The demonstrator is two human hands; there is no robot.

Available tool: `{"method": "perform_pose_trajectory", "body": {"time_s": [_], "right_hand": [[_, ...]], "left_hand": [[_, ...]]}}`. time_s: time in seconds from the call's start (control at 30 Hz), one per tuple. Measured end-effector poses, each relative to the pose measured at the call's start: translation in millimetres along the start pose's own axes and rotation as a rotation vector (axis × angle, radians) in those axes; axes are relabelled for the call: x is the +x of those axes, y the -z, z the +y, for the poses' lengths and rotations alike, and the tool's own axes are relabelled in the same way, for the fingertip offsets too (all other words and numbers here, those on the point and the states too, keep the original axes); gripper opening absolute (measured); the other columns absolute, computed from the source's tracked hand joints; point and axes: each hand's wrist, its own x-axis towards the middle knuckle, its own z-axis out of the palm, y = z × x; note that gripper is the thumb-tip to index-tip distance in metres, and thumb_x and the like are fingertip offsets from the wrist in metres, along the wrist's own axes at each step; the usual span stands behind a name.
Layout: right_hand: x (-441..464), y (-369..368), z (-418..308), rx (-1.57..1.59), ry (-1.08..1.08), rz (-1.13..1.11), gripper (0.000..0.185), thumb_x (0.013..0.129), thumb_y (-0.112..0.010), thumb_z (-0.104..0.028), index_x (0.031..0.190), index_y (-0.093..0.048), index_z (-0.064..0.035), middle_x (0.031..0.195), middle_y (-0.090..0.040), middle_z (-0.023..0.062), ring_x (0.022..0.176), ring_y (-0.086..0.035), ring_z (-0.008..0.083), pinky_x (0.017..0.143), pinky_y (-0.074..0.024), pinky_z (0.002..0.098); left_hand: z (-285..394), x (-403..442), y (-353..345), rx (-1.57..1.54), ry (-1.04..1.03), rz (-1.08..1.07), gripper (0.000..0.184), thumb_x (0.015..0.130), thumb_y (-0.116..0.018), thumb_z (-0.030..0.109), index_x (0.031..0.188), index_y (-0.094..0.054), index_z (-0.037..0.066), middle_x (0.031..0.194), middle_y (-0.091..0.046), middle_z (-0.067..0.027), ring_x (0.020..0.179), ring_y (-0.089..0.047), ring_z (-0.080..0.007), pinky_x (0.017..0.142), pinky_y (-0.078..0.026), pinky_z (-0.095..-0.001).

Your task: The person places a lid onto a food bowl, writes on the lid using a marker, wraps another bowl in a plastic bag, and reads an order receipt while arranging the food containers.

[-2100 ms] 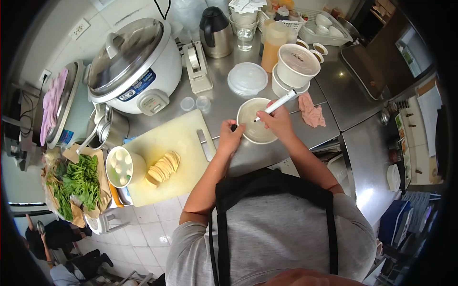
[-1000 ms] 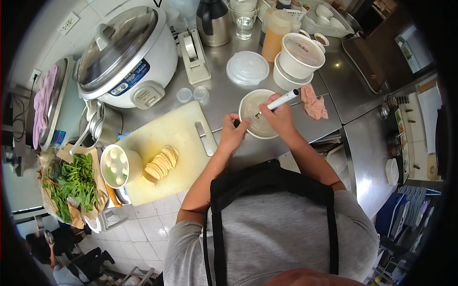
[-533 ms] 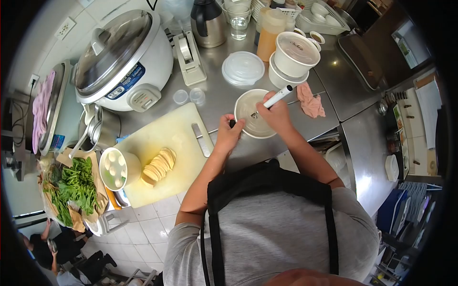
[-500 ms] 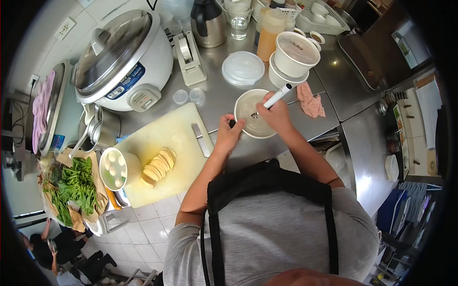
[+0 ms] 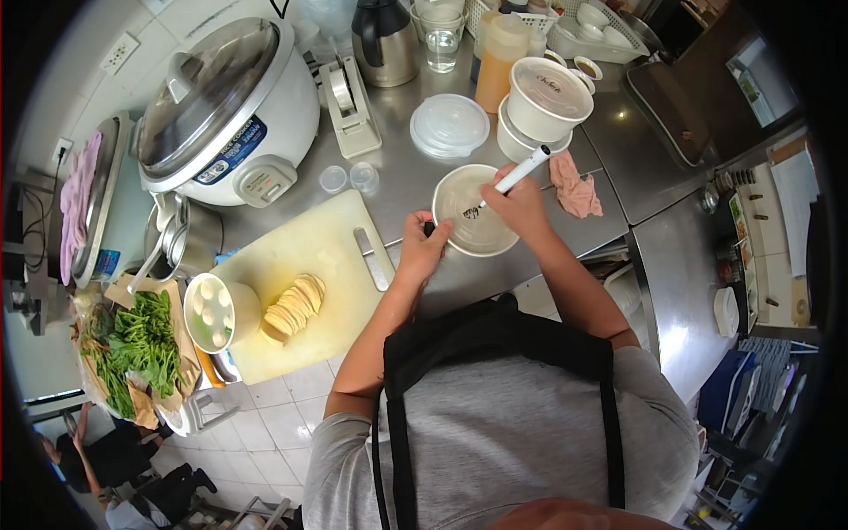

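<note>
A lidded white tub [image 5: 475, 231] stands on the steel counter, with dark handwriting on its translucent lid. My left hand [image 5: 425, 243] grips the tub's left edge, thumb on the rim, and a black pen cap shows between the fingers. In my right hand [image 5: 518, 205] is a white marker [image 5: 523, 170], its tip at the end of the writing. Behind the right hand are two stacked lidded tubs [image 5: 549, 95], the upper one also written on. A pink cloth [image 5: 577, 187] lies to the right of that hand.
A cutting board [image 5: 331, 234] with sliced yellow food [image 5: 294, 308] and a tub of white balls [image 5: 212, 311] is at left, beside leafy greens [image 5: 144, 343]. Behind are a rice cooker [image 5: 291, 97], tape dispenser [image 5: 352, 110], spare lids [image 5: 450, 126] and jug [image 5: 386, 44]. Two people are at lower left.
The marker has moved rightward across the lid, and the dark writing there has grown from nothing to a short word. My left hand has kept its hold on the tub.
</note>
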Motion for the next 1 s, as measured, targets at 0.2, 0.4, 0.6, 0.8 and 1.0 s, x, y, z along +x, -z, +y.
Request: {"method": "perform_pose_trajectory", "body": {"time_s": [0.2,0.4,0.6,0.8,1.0], "right_hand": [[-1,-3,9,0.021,-0.009,-0.046,0.021,0.065,-0.063,-0.019,0.066,-0.047,-0.0045,0.052,-0.050,0.0050,0.047,-0.048,0.0120,0.046,-0.0395,0.0271],[-2,-4,5,-0.034,0.023,-0.006,0.018,0.064,-0.061,-0.015,0.067,-0.046,-0.0051,0.053,-0.050,0.0054,0.047,-0.049,0.0122,0.047,-0.0396,0.0271],[0,-1,2,0.044,0.013,-0.007,0.017,0.064,-0.060,-0.013,0.067,-0.046,-0.0047,0.052,-0.049,0.0044,0.047,-0.047,0.0112,0.046,-0.0389,0.0263],[4,8,4,0.049,0.019,-0.009,0.018,0.068,-0.060,-0.008,0.068,-0.042,-0.0064,0.055,-0.045,-0.0023,0.050,-0.042,0.0044,0.044,-0.0336,0.0209],[3,6,9,-0.032,0.025,-0.019,0.018,0.067,-0.061,-0.012,0.067,-0.044,-0.0058,0.053,-0.047,0.0006,0.048,-0.044,0.0082,0.044,-0.0354,0.0238]], "left_hand": [[-1,0,1,0.009,0.011,-0.003,0.030,0.077,-0.059,0.016,0.093,-0.037,0.003,0.064,-0.047,-0.0016,0.045,-0.040,-0.0055,0.039,-0.033,-0.0186],[-1,1,1,-0.006,0.014,-0.009,0.030,0.077,-0.059,0.016,0.092,-0.037,0.003,0.064,-0.047,-0.0016,0.046,-0.040,-0.0055,0.039,-0.033,-0.0185],[-1,1,1,-0.003,0.012,-0.006,0.030,0.077,-0.059,0.016,0.092,-0.037,0.003,0.063,-0.047,-0.0013,0.046,-0.040,-0.0055,0.039,-0.033,-0.0183],[-1,1,1,0.002,0.003,-0.005,0.029,0.077,-0.059,0.016,0.092,-0.038,0.003,0.063,-0.047,-0.0010,0.045,-0.040,-0.0055,0.039,-0.032,-0.0183],[-1,1,0,0.024,0.017,-0.004,0.027,0.079,-0.057,0.016,0.093,-0.037,0.005,0.064,-0.047,-0.0012,0.044,-0.039,-0.0055,0.039,-0.031,-0.0182]]}}
